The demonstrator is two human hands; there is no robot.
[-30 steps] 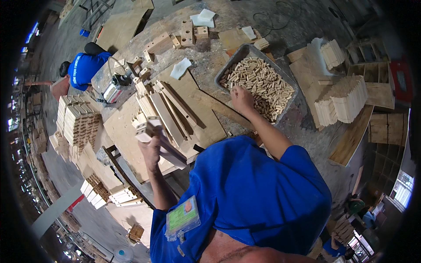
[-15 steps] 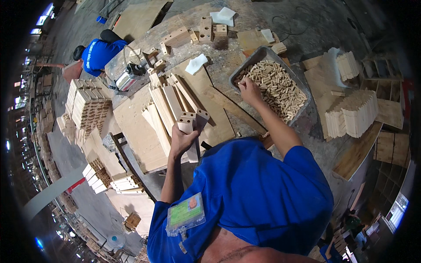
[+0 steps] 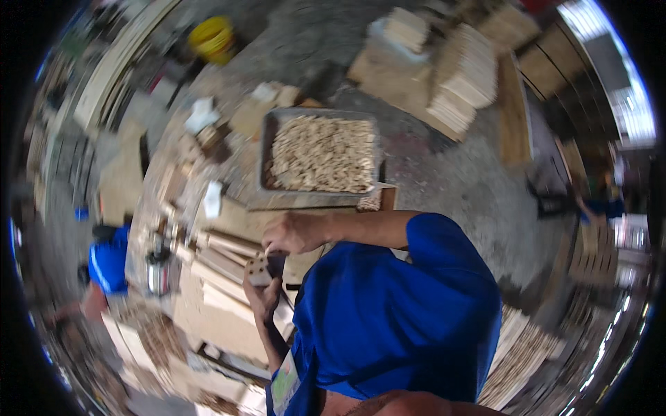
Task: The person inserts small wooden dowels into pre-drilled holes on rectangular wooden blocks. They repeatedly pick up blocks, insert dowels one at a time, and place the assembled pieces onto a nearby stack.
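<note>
Wooden bars (image 3: 259,272), with round holes drilled in their end faces, are bunched in my left hand (image 3: 262,298), whose fingers wrap round them near the top. My right hand (image 3: 297,232) is closed in a pinch right above those holed ends. A small pale piece, seemingly a wooden dowel, shows at its fingertips, though motion blurs it. More long bars (image 3: 223,267) lie side by side on the board just left of my hands. Beyond my right hand stands a grey tray (image 3: 266,159) filled with short wooden dowels (image 3: 322,154).
A metal device (image 3: 158,272) stands at the table's left, near loose wooden blocks (image 3: 173,182). White scraps (image 3: 213,200) lie on the table. Stacked wood pieces (image 3: 466,73) rest on the floor beyond. A co-worker in blue (image 3: 109,263) is at far left; a yellow bucket (image 3: 211,40) stands behind.
My right hand has left the dowel tray and come to the drilled bar ends at my left hand. The whole view has swung to the right.
</note>
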